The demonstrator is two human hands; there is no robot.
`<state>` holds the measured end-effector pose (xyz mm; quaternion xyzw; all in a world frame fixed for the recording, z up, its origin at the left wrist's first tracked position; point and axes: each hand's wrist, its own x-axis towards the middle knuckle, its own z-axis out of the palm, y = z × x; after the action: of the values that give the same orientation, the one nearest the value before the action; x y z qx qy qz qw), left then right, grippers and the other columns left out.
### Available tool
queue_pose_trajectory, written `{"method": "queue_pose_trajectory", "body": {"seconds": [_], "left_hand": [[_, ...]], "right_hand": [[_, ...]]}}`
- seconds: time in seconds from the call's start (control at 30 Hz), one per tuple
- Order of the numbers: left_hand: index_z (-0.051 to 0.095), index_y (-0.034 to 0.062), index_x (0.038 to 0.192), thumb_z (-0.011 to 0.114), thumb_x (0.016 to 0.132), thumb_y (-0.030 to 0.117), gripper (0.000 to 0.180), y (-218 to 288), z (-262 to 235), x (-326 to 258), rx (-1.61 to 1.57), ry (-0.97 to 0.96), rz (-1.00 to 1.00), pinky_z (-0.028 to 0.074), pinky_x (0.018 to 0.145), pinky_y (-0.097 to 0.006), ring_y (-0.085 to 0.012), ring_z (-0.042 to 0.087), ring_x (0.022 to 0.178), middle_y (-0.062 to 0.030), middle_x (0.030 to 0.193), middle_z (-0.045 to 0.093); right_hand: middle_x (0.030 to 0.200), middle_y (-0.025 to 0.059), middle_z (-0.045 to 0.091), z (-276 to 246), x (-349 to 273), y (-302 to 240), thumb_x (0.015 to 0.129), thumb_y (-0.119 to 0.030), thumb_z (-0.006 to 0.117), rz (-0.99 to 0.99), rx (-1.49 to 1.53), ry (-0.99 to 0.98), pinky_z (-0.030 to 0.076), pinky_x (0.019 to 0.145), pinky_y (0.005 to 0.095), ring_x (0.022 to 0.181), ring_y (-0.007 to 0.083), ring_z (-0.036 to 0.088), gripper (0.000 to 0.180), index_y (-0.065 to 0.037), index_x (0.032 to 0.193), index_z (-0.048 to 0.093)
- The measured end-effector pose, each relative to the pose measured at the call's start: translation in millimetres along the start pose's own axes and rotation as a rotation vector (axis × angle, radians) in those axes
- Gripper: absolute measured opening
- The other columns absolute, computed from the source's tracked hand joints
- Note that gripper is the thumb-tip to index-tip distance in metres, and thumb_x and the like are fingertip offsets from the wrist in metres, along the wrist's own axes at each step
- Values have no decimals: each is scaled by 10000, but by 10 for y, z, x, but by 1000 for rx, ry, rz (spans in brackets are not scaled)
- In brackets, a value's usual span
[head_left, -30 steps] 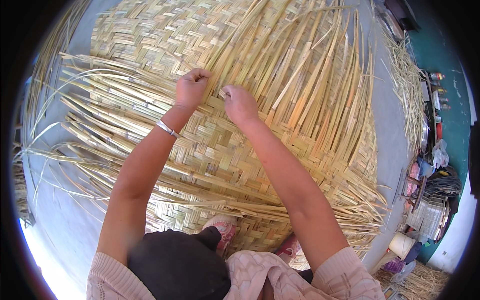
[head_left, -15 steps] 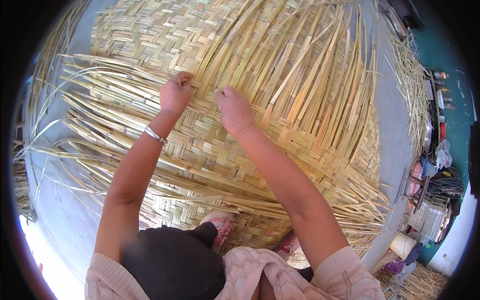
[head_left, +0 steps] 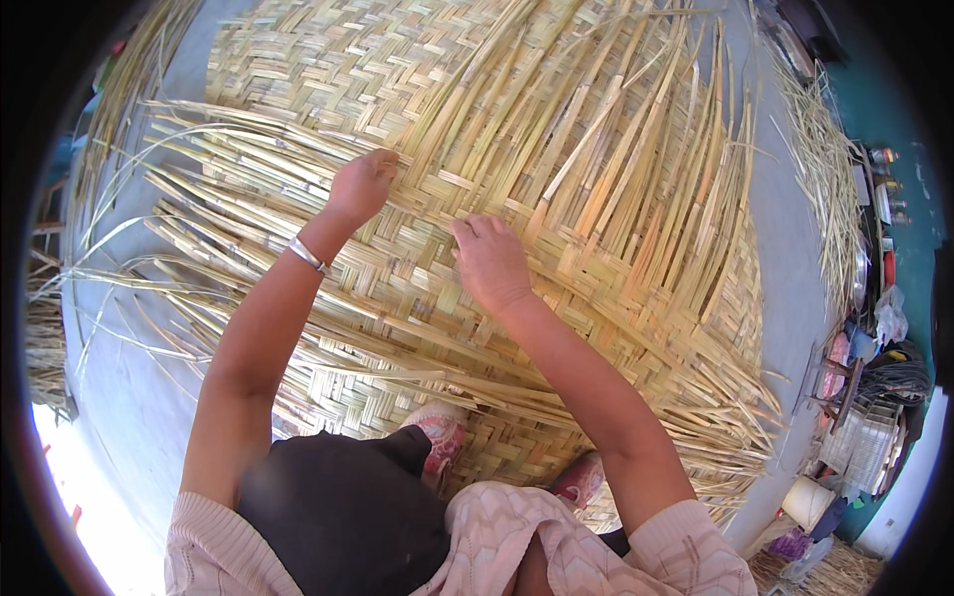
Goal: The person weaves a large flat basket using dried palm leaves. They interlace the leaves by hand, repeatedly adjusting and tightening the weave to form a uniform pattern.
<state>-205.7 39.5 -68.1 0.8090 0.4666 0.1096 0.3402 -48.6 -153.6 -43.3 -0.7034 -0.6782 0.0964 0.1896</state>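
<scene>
A: On the grey floor (head_left: 129, 397), where did the woven mat (head_left: 417, 288) lie?

B: Flat beneath the person, loose strips (head_left: 636, 169) fanning out toward the upper right, pink shoes (head_left: 442, 437) resting on its near edge.

A: State of the left hand (head_left: 360, 186)?

B: Grip curled, fingertips pressed onto a strip at the weave's edge; whether it pinched the strip could not be told. A silver bangle (head_left: 307, 255) sat on the wrist.

A: And the right hand (head_left: 490, 260)?

B: Fingers together, bent down against the woven surface just beside the left; actual grip hidden.
</scene>
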Motion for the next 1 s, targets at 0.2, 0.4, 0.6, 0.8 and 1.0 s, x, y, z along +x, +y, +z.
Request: {"method": "queue_pose_trajectory", "body": {"seconds": [0.2,0.4,0.6,0.8,1.0], "left_hand": [[653,69,1107,565,894,204,267,367,-128,-115,-109,16,52,501,860,-355,-290,644,971,-161,1053,671],[596,-23,1085,585,943,266,323,1085,69,-800,-747,-61,-61,510,783,-295,-189,629,883,-126,965,657],[477,-18,1127,549,949,370,433,1241,-244,-797,-1329,5,-459,525,781,-317,-211,623,926,-140,1006,621],[481,-54,1177,465,972,136,280,1193,-771,-656,-1403,137,-383,519,886,-358,-248,628,1026,-177,1070,637],[556,-105,1100,408,946,40,258,1914,-2864,-80,-1282,804,116,556,783,-305,-233,653,847,-204,935,654]], "right_hand": [[1005,116,608,-71,177,13,795,-55,580,125,-92,-184,492,801,400,976,298,589,205,-51,999,603],[925,111,630,-628,330,-10,812,-42,534,297,48,-194,517,718,415,855,302,628,184,-66,983,599],[828,74,586,-1097,7,-126,772,-61,572,-106,-246,73,503,672,377,796,252,617,252,-102,1016,615],[970,56,595,-1375,-228,-65,781,-83,585,-174,-376,210,475,798,359,953,229,586,352,-110,1131,604],[1247,104,541,-2088,-341,-79,820,-209,620,-136,-357,359,365,1001,439,1187,288,481,464,-115,1267,536]]}}
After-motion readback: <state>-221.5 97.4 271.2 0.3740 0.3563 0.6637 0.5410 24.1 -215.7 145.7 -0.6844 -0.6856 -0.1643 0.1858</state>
